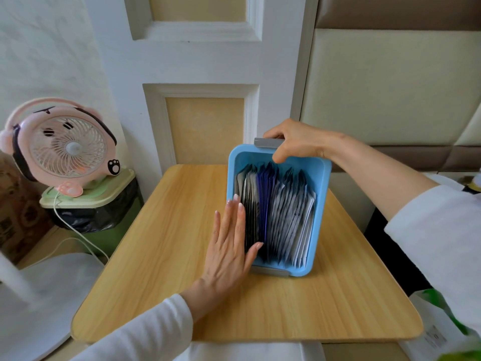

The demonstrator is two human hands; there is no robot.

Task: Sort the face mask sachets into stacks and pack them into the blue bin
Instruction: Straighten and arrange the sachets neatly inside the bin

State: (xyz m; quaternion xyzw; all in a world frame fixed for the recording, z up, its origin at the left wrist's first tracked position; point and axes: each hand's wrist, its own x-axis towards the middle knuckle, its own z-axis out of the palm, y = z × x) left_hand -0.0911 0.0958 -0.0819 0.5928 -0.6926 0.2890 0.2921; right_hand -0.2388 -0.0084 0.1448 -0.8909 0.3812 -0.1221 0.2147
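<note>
Head view: face mask sachets [281,217] stand on edge in rows inside the blue bin [322,194], on the wooden table [169,256]; right hand [294,144] curls round the far grey handle [265,142]; left hand [229,246] lies flat, fingers straight, against the bin's left wall, thumb touching sachets; pink fan [62,149] well left

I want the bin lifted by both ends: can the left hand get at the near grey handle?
Probably yes: the near grey handle is uncovered, right beside the left hand, flat against the blue bin.
</note>
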